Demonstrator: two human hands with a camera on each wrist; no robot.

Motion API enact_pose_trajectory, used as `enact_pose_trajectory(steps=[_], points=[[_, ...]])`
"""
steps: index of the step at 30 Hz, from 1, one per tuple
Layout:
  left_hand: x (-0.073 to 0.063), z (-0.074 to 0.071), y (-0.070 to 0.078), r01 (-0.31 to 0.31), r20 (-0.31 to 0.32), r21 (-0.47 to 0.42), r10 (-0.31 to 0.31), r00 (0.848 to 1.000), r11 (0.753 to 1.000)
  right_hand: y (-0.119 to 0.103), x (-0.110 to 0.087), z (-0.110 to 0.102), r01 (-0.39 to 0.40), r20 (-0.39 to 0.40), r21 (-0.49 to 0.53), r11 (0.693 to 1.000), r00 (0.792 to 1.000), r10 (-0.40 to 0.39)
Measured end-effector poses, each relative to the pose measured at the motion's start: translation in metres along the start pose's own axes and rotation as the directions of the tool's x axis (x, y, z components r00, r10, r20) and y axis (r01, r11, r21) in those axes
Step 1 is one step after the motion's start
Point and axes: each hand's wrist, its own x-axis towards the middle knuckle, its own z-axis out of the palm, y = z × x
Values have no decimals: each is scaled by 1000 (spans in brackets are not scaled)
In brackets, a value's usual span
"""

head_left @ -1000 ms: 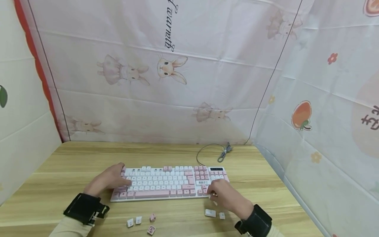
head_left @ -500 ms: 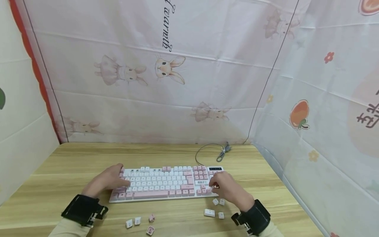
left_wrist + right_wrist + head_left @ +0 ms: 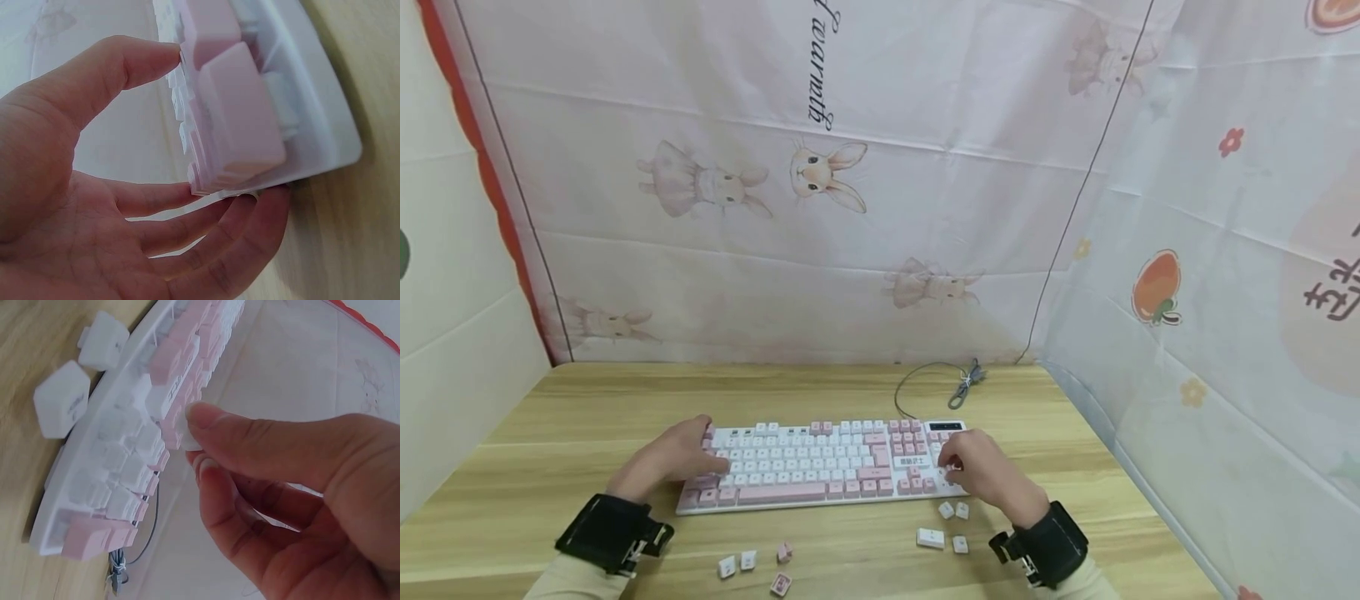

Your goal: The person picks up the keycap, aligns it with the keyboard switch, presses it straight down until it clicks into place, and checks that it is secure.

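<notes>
A pink and white keyboard [image 3: 805,465] lies on the wooden table. My left hand [image 3: 673,454] grips its left end, with the thumb over the keys and the other fingers curled along the edge beside a pink keycap [image 3: 244,112]. At the number pad, my right hand [image 3: 988,473] pinches a small white keycap [image 3: 189,434] between thumb and index finger, mostly covered by the thumb. Clear switch stems [image 3: 109,447] show where number-pad caps are off. Two loose white keycaps [image 3: 61,400] lie just in front of the keyboard's edge.
Further forward lie a wide white keycap [image 3: 930,538] and a small one [image 3: 960,545]. Toward the left front are two white keycaps [image 3: 748,560] and two pink ones [image 3: 781,584]. A tied grey cable [image 3: 966,385] lies behind the keyboard. Printed cloth [image 3: 880,208] walls the table.
My right hand has moved up from the keyboard's front edge to the number pad. Two white keycaps now show fully on the table where it was. My left hand keeps its hold.
</notes>
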Motion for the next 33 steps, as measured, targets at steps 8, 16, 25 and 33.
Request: enact_pose_trajectory(steps=[8,16,25,33], points=[[0,-1,-2,-8,5,3,8,1000,1000,7,-2,-4,-12,14,-31,999,1000,12],[0,0,-1,-14,4,7,14,1000,1000,13,-2,-2,-28,29,-33,999,999,29],[0,-1,-2,-18,5,8,18,1000,1000,21,2,1,-29,51,-3,1000,998,30],[1,0,-2,-24,3,7,24,1000,1000,23,4,4,-25,56,27,999,998,24]])
